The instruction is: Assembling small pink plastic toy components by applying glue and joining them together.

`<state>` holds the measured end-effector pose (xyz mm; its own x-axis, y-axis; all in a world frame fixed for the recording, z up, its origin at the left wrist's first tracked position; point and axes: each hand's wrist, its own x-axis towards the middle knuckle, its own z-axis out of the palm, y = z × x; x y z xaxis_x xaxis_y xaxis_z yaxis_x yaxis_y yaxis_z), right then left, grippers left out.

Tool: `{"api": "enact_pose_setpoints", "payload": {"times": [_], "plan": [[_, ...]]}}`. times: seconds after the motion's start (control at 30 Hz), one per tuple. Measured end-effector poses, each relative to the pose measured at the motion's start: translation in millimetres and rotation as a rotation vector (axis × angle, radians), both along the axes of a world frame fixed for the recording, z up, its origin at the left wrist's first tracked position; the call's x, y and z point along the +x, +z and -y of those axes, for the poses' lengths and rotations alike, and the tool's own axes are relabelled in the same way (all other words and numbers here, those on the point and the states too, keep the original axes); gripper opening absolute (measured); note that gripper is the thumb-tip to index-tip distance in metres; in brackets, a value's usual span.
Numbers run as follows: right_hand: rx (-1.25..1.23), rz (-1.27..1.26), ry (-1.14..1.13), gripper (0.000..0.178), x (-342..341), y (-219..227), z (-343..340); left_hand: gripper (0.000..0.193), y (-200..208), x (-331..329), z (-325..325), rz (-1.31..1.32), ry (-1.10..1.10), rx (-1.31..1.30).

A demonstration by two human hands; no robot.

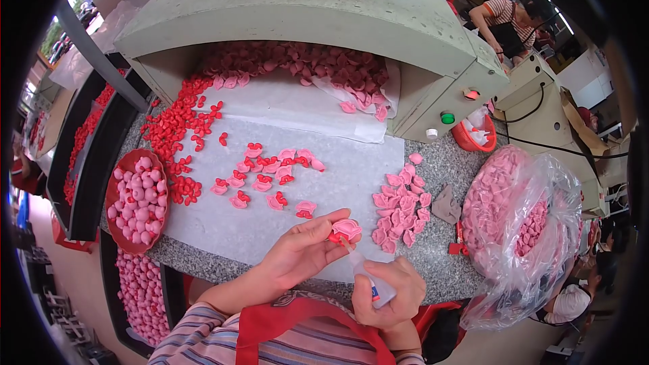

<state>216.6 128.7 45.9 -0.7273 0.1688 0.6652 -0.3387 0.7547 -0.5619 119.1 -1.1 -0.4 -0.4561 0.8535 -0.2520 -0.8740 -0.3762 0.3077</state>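
Near the front edge of the white sheet, my left hand (307, 247) is closed on a small pink plastic part (345, 228) with a red piece at its lower edge. My right hand (392, 290) grips a translucent squeeze bottle (373, 282), its thin nozzle up against the red piece. Beyond my left hand, several pink parts with red bow-like pieces (276, 201) lie on the sheet (223, 226). A heap of plain pink shell-shaped parts (400, 208) sits to the right, and loose red pieces (177, 125) are spread at the left.
A grey machine (284, 10) with a wide opening full of pink parts stands at the back. To the left is a red basket (138, 247) of pink balls; to the right, a large clear bag (534, 263) of pink parts. A co-worker (514, 23) is at the far right.
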Motion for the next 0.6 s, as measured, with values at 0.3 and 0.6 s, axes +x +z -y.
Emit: {"api": "enact_pose_setpoints", "payload": {"times": [0.3, 0.6], "plan": [[-0.013, -0.007, 0.004, 0.025, -0.9, -2.2, 0.0, 0.047, -2.1, 0.3, 0.3, 0.003, -0.019, -0.013], [-0.013, -0.01, -0.011, 0.027, 0.3, -1.9, -1.6, 0.046, -1.5, 1.7, -0.8, 0.003, 0.001, -0.02]]}}
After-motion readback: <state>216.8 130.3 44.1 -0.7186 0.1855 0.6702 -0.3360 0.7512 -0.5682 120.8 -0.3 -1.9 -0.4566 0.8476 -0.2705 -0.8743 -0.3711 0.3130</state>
